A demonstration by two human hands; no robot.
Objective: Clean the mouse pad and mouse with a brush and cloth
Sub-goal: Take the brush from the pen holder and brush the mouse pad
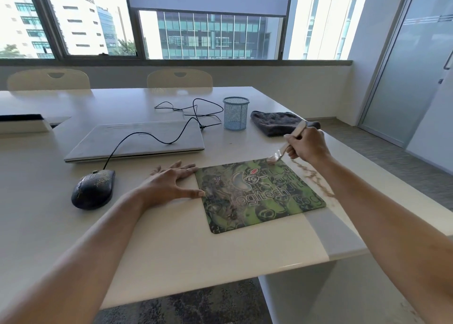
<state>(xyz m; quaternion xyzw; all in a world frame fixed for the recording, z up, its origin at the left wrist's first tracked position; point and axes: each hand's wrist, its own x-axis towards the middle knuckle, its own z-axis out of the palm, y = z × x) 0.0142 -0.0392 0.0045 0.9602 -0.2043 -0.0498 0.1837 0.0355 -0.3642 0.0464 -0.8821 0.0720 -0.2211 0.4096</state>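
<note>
Head view shows the mouse pad (259, 196) lying flat near the right front corner of the table (171, 245), turned slightly askew. The brush (289, 142) has its bristles on the pad's far right corner. The right hand (307, 147) is curled round the pale handle, which tilts up and away. That angle probably lets the bristles flick dirt off the near edge of the pad. A band of brownish crumbs (311, 176) lies on the bare strip between the pad's right edge and the table's rim.

The left hand (169, 183) rests flat with its fingers spread, holding nothing. Its thumb tip touches the pad's left edge, likely to keep the pad from sliding under the strokes.

The mouse (94, 188) sits well to the left, and its cable (147, 134) trails over a closed laptop (137, 139). The cloth (277, 125) lies folded beyond the right hand, beside a blue mesh cup (235, 114). Both are within easy reach.

Room for sweeping is short on the right, where the table ends. There is more of it toward the front.
</note>
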